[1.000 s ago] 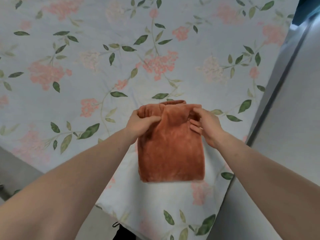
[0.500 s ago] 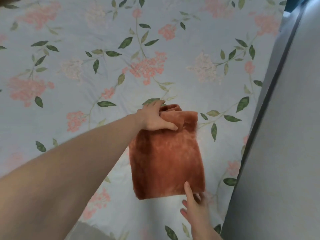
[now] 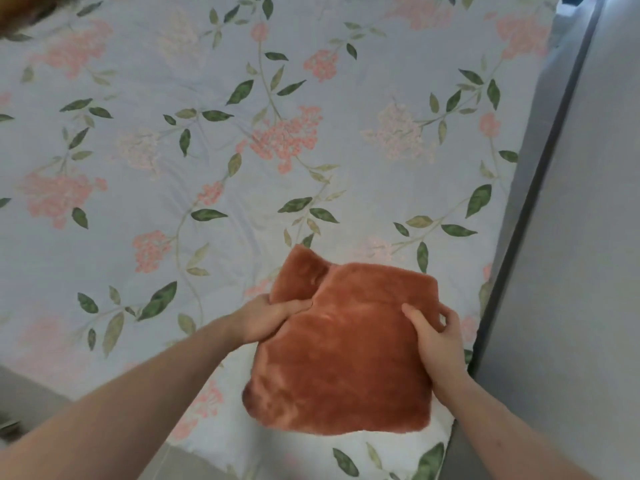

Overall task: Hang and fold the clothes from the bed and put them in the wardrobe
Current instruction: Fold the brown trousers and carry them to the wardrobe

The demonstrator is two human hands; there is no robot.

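A folded rust-brown fleece garment (image 3: 343, 358) is held just above the near right corner of the bed (image 3: 173, 168), which has a pale blue floral sheet. My left hand (image 3: 266, 320) grips its left edge, thumb lying on top. My right hand (image 3: 438, 344) grips the right edge, thumb on top and fingers curled round the side. A small flap of the garment sticks up at its far left corner.
A grey wardrobe panel (image 3: 571, 237) with a dark vertical edge stands right against the bed's right side. A bit of brown fabric (image 3: 20, 12) shows at the far left top corner. Grey floor (image 3: 31, 400) lies at the lower left.
My right hand has come up from the garment's near bottom corner to grip its right edge. The garment has been lifted and shifted toward me and to the right.
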